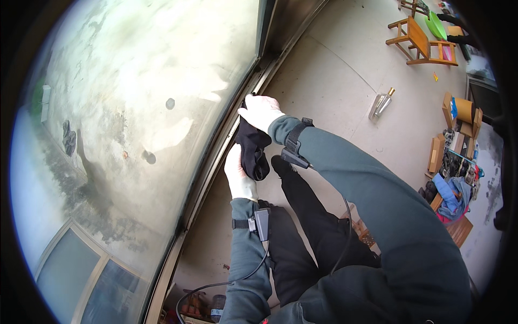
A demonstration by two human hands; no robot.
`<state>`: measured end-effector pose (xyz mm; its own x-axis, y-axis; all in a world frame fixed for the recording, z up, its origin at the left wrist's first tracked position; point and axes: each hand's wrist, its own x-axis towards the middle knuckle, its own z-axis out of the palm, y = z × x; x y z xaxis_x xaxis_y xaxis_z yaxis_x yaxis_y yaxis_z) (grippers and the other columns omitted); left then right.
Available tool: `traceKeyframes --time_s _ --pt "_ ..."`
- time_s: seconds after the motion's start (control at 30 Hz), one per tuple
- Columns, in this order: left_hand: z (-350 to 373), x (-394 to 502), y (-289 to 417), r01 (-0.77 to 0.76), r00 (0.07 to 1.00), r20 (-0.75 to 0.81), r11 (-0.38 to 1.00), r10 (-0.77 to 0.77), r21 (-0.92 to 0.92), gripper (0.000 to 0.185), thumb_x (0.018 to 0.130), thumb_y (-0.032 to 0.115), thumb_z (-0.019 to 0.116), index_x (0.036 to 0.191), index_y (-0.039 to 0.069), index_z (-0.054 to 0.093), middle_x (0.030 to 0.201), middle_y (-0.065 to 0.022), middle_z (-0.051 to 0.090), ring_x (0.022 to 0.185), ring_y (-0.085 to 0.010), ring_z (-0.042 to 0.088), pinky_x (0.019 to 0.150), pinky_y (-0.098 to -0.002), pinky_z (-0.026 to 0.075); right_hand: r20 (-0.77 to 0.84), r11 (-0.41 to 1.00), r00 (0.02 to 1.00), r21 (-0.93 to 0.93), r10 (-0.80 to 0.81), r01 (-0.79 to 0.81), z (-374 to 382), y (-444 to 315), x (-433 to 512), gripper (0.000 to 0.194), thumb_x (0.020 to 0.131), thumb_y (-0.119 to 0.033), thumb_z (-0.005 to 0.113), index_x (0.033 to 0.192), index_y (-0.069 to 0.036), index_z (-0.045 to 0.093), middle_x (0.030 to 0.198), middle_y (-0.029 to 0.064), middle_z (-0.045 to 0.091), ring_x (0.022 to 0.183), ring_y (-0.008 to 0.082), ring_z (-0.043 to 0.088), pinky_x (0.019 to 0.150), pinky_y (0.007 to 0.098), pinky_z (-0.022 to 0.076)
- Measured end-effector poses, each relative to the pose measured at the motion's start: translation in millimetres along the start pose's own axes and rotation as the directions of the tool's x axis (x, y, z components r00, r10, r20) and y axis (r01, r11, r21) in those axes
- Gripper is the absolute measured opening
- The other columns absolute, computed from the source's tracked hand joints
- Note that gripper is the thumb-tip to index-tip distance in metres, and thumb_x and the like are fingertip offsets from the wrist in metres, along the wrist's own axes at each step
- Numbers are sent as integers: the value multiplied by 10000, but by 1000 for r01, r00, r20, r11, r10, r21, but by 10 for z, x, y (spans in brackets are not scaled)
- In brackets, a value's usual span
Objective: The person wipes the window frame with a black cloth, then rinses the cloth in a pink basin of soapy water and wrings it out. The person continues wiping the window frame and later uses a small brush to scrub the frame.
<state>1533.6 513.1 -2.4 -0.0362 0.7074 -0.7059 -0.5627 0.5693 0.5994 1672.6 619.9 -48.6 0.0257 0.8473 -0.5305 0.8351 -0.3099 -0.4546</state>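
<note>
A crumpled black cloth (pixel 253 148) hangs between my two hands beside the metal frame (pixel 220 150) of a large glass pane (pixel 133 93). My right hand (pixel 261 111), higher in the view, grips the cloth's far end close to the frame. Lower down, my left hand (pixel 239 172) holds the near side of the same cloth, its fingers partly hidden behind the fabric. Both hands look pale, seemingly in thin gloves. Each forearm carries a strapped dark device with a cable.
On the floor (pixel 323 85) to the right stands or lies a glass bottle (pixel 381 106) with a gold cap. Wooden chairs (pixel 421 40), a green basin (pixel 436 26) and another person's dark sleeves are at upper right. Cardboard boxes (pixel 437 152), shoes and blue clothing (pixel 455 198) line the right side.
</note>
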Motion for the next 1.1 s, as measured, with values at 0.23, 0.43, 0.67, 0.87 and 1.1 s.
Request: traceKeyframes --time_s 0.23,0.43,0.67,0.87,1.1 --pt "245 -92 -57 -95 994 67 972 82 213 368 918 190 661 1203 -35 604 1123 -89 649 989 -160 625 897 -286 482 -333 899 918 435 215 -53 -78 161 -135 548 775 -342 749 1249 -118 587 1042 207 683 970 367 663 875 420 526" --pt "621 337 2 -223 924 332 973 191 60 324 961 190 588 1187 -40 611 1118 -94 652 1007 -166 621 919 -290 467 -641 877 727 466 246 113 -355 502 348 379 792 -348 742 1084 -111 693 1024 173 698 966 342 666 854 376 528" --pt "690 713 -159 -122 961 260 988 95 90 311 955 191 578 1158 -40 619 1131 -109 642 1054 -186 599 959 -312 452 -350 987 930 -73 111 -145 -646 548 453 351 918 -293 482 1173 -144 670 1121 168 671 1026 367 645 903 445 508" --pt "730 579 -132 65 947 315 998 -59 -9 284 961 221 579 1164 30 634 1089 -64 668 971 -172 626 891 -300 486 -86 900 994 -435 -70 26 -893 454 585 235 870 -195 544 924 -36 708 949 207 693 921 386 671 786 470 535" --pt "745 625 -139 78 909 410 997 -81 23 299 962 241 578 1168 32 635 1077 -64 675 961 -168 634 886 -309 490 -177 934 982 -357 -59 -8 -805 544 563 222 847 -119 581 1018 -63 711 966 147 718 923 341 691 751 445 551"
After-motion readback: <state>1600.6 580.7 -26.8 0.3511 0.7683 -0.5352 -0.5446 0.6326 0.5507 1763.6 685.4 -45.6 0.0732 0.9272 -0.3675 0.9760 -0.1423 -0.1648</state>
